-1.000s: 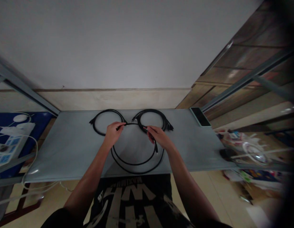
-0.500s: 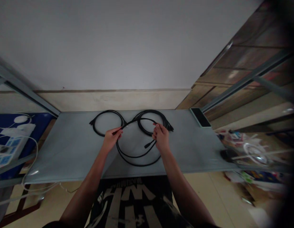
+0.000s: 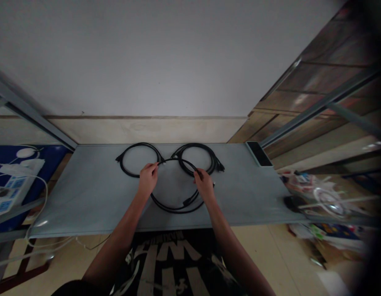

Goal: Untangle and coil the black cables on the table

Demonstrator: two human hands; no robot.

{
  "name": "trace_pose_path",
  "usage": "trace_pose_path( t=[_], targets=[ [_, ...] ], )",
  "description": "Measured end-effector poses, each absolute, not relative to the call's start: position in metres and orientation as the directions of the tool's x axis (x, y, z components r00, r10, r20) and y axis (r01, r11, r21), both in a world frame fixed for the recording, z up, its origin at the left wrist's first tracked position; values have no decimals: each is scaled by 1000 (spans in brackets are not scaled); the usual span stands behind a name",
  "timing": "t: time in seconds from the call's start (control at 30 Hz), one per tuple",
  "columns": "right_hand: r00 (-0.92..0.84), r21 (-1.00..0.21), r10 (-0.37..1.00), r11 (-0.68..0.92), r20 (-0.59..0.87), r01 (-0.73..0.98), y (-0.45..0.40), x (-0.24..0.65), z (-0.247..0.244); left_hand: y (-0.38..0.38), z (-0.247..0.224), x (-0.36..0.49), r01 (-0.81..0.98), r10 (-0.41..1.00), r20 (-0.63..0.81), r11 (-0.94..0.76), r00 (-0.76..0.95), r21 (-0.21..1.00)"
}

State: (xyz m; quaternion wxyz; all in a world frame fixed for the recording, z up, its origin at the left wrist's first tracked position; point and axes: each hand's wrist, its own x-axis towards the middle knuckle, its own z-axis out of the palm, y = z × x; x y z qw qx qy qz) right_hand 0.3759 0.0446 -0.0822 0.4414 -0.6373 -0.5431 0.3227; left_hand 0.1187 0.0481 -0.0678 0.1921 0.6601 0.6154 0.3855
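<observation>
Hidden and blurred parts
The right hand (image 3: 204, 183) covers part of the thin black looped cable (image 3: 174, 207); clutter far right of it is blurred.

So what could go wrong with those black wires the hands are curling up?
The cable held by the left hand and right hand lies right beside two finished coils, the left coil and right coil, so it could snag them and tangle. Its loose plug end might spring out and undo the loop. The phone sits at the table's far corner, where a swinging cable might knock it.
</observation>
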Motion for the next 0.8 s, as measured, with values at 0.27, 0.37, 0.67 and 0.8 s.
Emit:
trace_pose_path(
  t=[0.27, 0.37, 0.67, 0.8],
  targets=[
    [147, -868, 966, 119, 214, 482, 67, 379, -61, 70, -58, 128, 472, 986, 166, -132, -31, 871],
    [344, -985, 935, 31, 89, 172, 68, 374, -63, 62, -69, 126, 265, 998, -17, 31, -54, 964],
    [431, -920, 896, 71, -111, -385, 51, 360, -57, 12, -95, 132, -2, 987, -65, 66, -144, 998],
    [474, -901, 870, 92, -134, -425, 47, 361, -47, -6, -95, 149, -94, 974, -145, 130, -175, 987]
  ],
)
